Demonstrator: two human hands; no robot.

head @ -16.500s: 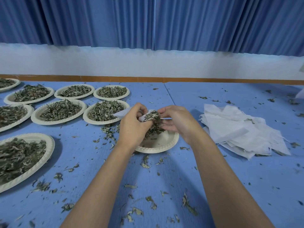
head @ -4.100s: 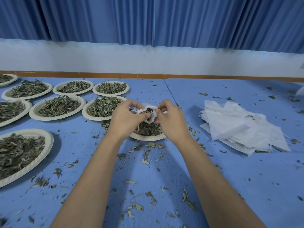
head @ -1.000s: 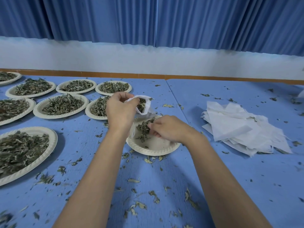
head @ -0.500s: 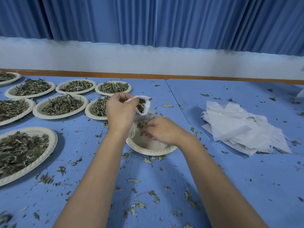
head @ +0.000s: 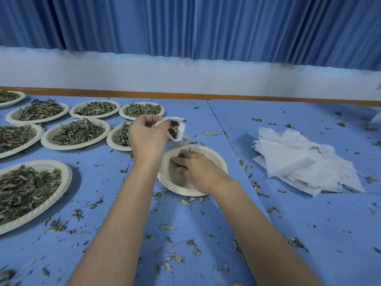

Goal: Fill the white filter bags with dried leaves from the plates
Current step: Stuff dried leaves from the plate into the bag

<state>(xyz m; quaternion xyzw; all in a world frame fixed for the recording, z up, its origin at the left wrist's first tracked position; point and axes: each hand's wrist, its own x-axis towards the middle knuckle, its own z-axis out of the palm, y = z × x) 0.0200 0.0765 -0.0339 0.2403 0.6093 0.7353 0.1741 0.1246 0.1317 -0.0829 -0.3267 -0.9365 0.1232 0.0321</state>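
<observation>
The half-full bag (head: 175, 129) hangs pinched at its rim in the left hand (head: 147, 137), mouth facing right, just beyond the nearly bare plate (head: 218, 159) where the nearer right hand (head: 193, 168) curls round some leaves (head: 182, 154).

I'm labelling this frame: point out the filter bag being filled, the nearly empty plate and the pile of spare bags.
filter bag (head: 181, 130): head view, white fabric right of its mouth.
nearly empty plate (head: 185, 191): head view, near rim.
pile of spare bags (head: 288, 159): head view, top sheet.
</observation>
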